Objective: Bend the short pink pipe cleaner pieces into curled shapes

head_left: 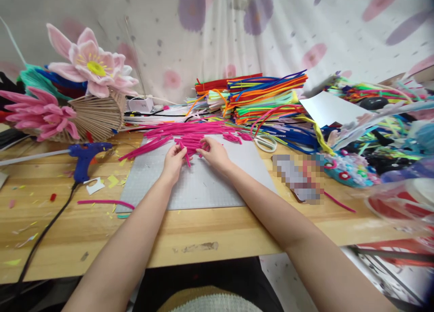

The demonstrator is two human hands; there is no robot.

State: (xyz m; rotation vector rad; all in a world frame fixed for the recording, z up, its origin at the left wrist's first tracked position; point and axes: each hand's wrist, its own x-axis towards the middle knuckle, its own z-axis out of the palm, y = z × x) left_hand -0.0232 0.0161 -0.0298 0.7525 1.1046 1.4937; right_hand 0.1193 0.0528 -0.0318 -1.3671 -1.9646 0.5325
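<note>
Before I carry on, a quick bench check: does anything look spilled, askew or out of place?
Yes: yellow scraps litter the wooden table around the blue glue gun, like leftover clippings. One loose pink strip crosses the left edge of the grey mat, apart from the pink pile. A white sheet slants askew amid right-hand clutter.

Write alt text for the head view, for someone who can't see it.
A left hand pinches a short magenta fuzzy stem, the right hand close beside it, over a gray mat. More magenta stems lie just beyond; a blue glue gun sits at left on the wooden table.
</note>
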